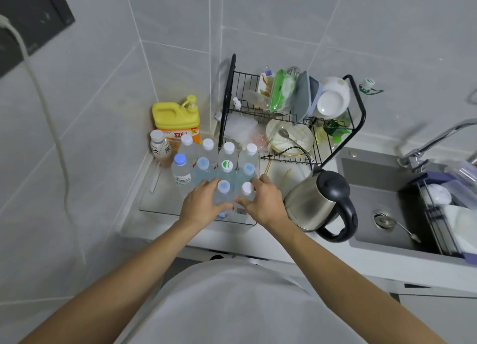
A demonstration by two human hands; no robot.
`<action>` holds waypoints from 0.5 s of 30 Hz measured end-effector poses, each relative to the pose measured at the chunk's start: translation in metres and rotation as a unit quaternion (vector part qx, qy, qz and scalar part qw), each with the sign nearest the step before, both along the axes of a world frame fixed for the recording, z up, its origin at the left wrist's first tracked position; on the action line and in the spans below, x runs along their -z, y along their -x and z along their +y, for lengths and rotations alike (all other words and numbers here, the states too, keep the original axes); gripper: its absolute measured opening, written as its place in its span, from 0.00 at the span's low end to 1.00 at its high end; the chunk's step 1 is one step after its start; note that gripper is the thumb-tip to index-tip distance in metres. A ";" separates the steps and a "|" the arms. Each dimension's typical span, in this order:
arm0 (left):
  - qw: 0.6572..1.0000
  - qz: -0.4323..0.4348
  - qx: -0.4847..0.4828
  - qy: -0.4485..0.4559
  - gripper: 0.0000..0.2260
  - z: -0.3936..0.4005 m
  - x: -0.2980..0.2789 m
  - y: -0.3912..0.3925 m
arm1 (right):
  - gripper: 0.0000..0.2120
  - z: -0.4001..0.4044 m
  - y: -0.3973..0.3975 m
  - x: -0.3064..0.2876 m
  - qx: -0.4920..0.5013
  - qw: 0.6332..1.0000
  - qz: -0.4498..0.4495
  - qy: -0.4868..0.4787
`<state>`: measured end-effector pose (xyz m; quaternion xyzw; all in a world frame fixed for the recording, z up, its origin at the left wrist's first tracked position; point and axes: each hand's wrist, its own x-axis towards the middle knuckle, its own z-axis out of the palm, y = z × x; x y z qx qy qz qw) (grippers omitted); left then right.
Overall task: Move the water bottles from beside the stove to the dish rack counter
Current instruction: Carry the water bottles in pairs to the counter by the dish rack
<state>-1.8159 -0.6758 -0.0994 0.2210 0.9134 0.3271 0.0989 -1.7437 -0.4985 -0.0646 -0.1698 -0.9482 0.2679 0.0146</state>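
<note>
Several clear water bottles (227, 163) with white, blue and green caps stand packed together on a clear tray (160, 202) on the counter left of the black dish rack (358, 106). My left hand (201, 204) wraps the front bottle with a pale blue cap (223, 186). My right hand (263, 202) curls around the neighbouring front bottle with a white cap (247, 188). Both bottles stand upright on the tray, touching each other.
A yellow detergent jug (175, 119) and a tea bottle (160, 147) stand in the corner behind the bottles. A steel kettle (320, 202) sits just right of my right hand. Beyond it are the grey sink (376, 189) and faucet (436, 140).
</note>
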 end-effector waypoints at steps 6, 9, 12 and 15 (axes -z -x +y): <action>1.000 0.012 -0.010 0.006 0.22 0.001 0.000 -0.001 | 0.21 0.009 0.001 -0.005 -0.042 0.997 0.001 0.065; 1.000 0.017 -0.006 0.011 0.22 -0.001 -0.002 0.001 | 0.20 0.014 0.005 -0.007 -0.078 0.994 -0.017 0.078; 1.000 0.013 -0.008 0.005 0.21 -0.003 -0.002 0.001 | 0.24 0.017 0.011 -0.010 -0.138 0.988 -0.041 0.052; 1.000 0.014 -0.017 -0.001 0.20 -0.004 0.000 -0.001 | 0.28 0.020 0.016 -0.012 -0.164 0.985 -0.052 0.029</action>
